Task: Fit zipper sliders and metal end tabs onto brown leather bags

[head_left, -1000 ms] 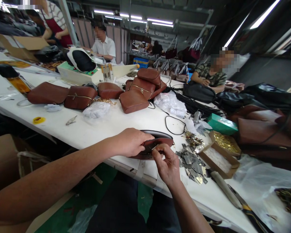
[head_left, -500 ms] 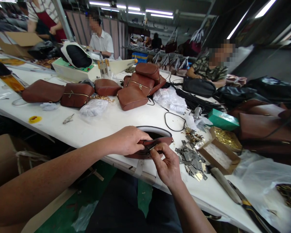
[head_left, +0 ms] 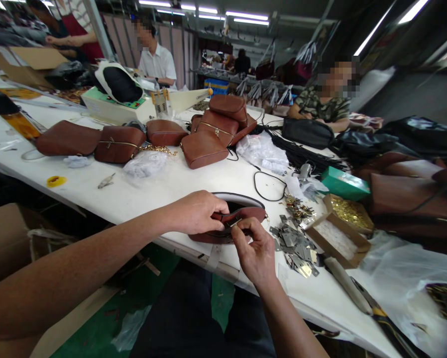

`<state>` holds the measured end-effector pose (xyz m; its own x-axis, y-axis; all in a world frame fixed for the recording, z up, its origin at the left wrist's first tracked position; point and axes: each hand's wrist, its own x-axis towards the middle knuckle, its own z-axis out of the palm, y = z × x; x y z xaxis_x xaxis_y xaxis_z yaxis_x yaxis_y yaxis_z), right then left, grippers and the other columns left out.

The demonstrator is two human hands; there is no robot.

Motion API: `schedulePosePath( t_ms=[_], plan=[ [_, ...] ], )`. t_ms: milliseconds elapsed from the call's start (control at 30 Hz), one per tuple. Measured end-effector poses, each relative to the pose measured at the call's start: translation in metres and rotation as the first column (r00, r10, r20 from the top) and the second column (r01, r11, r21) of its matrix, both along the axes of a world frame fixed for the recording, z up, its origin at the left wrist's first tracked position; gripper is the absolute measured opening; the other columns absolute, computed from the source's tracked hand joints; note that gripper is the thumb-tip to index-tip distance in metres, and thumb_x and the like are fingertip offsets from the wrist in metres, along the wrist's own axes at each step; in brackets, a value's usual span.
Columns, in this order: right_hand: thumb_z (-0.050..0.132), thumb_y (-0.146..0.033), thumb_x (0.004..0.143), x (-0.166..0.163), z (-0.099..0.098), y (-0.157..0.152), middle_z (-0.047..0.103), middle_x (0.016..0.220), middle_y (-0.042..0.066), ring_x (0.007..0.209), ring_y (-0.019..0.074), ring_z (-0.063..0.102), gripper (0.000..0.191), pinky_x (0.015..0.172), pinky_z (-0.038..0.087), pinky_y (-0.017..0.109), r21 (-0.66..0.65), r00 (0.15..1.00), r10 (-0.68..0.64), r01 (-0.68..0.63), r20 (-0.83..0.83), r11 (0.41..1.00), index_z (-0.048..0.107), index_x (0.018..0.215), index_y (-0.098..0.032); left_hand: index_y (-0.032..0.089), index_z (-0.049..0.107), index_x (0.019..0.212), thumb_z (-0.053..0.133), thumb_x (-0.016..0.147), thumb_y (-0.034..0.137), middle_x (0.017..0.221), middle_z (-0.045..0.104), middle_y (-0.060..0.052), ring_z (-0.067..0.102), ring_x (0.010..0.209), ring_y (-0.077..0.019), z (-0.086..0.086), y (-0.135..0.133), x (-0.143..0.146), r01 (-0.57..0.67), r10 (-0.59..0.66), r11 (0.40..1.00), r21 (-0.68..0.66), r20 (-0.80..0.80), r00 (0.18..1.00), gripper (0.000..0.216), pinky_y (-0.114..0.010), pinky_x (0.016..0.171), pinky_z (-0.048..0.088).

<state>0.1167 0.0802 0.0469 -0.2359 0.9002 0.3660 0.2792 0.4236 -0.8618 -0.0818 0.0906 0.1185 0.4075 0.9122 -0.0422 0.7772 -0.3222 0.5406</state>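
Brown bag gaping open, right on the counter's near edge | left hand grips its wall | right hand pinches a small metallic piece | step, I reckon: working that piece at the opening | next calls for steady wall, precise fingers

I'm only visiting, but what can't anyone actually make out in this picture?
In the head view:
Inside of the bag: mostly dark, partly hidden by the left hand.
Small pale piece at the right hand: too small to name, partly covered by the fingers.
Black-and-yellow tool: cut off by the bottom edge.
Dark bundle: blurred, cut off by the right edge.
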Motion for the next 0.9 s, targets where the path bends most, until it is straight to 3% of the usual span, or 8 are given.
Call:
schedulePosePath(
  t_ms=[300, 500, 667, 767, 900],
  plan=[
    [0.064, -0.028, 0.092, -0.005, -0.006, -0.005, 0.064, 0.073, 0.000, 0.063, 0.0133, 0.056, 0.019, 0.051, 0.040, 0.023, 0.013, 0.996, -0.082, 0.082, -0.025, 0.997, 0.062, 0.074, -0.022, 0.021, 0.073, 0.092, 0.071, 0.086, 0.030, 0.086, 0.076, 0.001, 0.066, 0.077, -0.0171, -0.012, -0.006, 0.002, -0.041, 0.046, 0.992, 0.118, -0.042, 0.998, 0.011, -0.026, 0.067, 0.038],
    [0.063, -0.023, 0.091, -0.008, -0.007, -0.006, 0.062, 0.069, -0.002, 0.062, 0.0123, 0.055, 0.019, 0.054, 0.041, 0.024, 0.063, 0.993, -0.114, 0.114, 0.003, 0.992, 0.060, 0.072, -0.021, 0.022, 0.072, 0.088, 0.070, 0.085, 0.033, 0.082, 0.076, 0.001, 0.068, 0.075, -0.0195, -0.016, -0.010, 0.008, -0.097, 0.117, 0.979, 0.177, -0.109, 0.987, 0.012, -0.028, 0.064, 0.038],
    [0.067, -0.025, 0.093, 0.011, 0.003, 0.000, 0.067, 0.076, -0.001, 0.066, 0.0139, 0.061, 0.015, 0.062, 0.048, 0.027, 0.129, 0.991, 0.057, -0.073, 0.123, 0.989, 0.065, 0.079, -0.022, 0.024, 0.073, 0.096, 0.066, 0.085, 0.029, 0.086, 0.079, -0.001, 0.072, 0.078, -0.0214, -0.024, -0.019, 0.012, -0.102, 0.149, 0.949, 0.298, -0.138, 0.979, 0.013, -0.029, 0.066, 0.043],
    [0.074, -0.030, 0.092, 0.033, 0.015, 0.008, 0.073, 0.093, 0.004, 0.082, 0.0191, 0.068, 0.007, 0.071, 0.054, 0.032, 0.278, 0.963, 0.113, -0.182, 0.246, 0.943, 0.073, 0.095, -0.024, 0.026, 0.074, 0.096, 0.066, 0.084, 0.029, 0.084, 0.079, 0.000, 0.073, 0.077, -0.0210, -0.027, -0.025, 0.012, -0.096, 0.152, 0.933, 0.346, -0.138, 0.979, 0.014, -0.029, 0.066, 0.044],
    [0.081, -0.035, 0.088, 0.050, 0.026, 0.020, 0.073, 0.120, 0.011, 0.105, 0.0273, 0.067, 0.040, 0.088, 0.053, 0.043, 0.492, 0.907, 0.041, -0.265, 0.419, 0.829, 0.069, 0.125, -0.025, 0.024, 0.072, 0.092, 0.065, 0.087, 0.029, 0.083, 0.078, -0.001, 0.073, 0.077, -0.0210, -0.029, -0.032, 0.011, -0.060, 0.131, 0.919, 0.390, -0.159, 0.978, 0.010, -0.029, 0.066, 0.045]
  ],
)
